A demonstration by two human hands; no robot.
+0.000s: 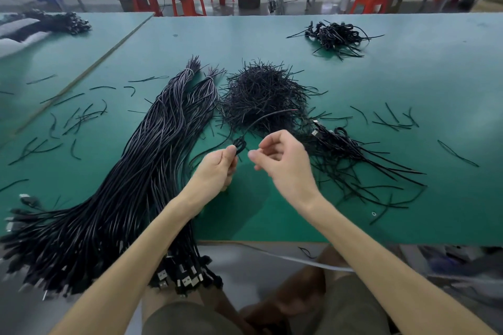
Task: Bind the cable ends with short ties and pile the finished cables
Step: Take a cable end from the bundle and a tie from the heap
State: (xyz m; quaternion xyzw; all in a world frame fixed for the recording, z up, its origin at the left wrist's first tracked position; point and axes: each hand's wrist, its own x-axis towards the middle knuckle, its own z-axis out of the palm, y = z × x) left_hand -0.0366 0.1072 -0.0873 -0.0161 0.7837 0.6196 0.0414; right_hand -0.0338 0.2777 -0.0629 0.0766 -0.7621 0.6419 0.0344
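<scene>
Just before the tie heap [261,95], the left hand [217,168] pinches a looped cable end [240,145]; the right hand [280,160], loosely curled and apparently empty, likely needs to fetch a tie next.

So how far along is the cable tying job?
Done: a small pile of seemingly bound black cables on the right. In hand: the left hand pinches one cable's coiled end. Left: two thick bundles of long black cables, most of it.
</scene>
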